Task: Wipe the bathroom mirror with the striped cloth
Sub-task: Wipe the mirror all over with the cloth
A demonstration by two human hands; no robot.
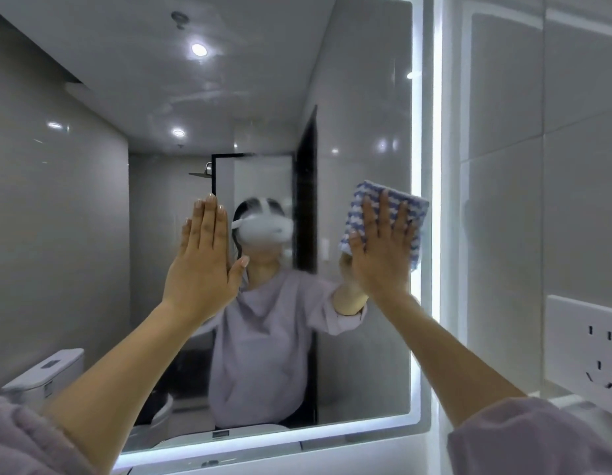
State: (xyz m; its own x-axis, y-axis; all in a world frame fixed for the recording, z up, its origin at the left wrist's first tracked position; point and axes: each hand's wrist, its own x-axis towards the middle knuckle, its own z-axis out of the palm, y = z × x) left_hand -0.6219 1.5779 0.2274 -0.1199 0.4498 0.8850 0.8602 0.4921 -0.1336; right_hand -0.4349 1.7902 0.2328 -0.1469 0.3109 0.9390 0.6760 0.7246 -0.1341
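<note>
The bathroom mirror (92, 166) fills most of the view, with a lit white strip along its right and bottom edges. My right hand (380, 248) lies flat with straight, spread fingers and presses the blue-and-white striped cloth (412, 205) against the glass close to the mirror's right edge, about mid-height. The cloth shows above and to the right of the fingers. My left hand (203, 258) is raised flat, fingers straight and together, palm toward the glass near the mirror's middle; I cannot tell whether it touches. Faint smears show on the upper glass.
A white wall socket (585, 347) sits on the tiled wall to the right of the mirror. The mirror reflects a toilet at lower left, a dark door frame, ceiling lights and a person in a headset.
</note>
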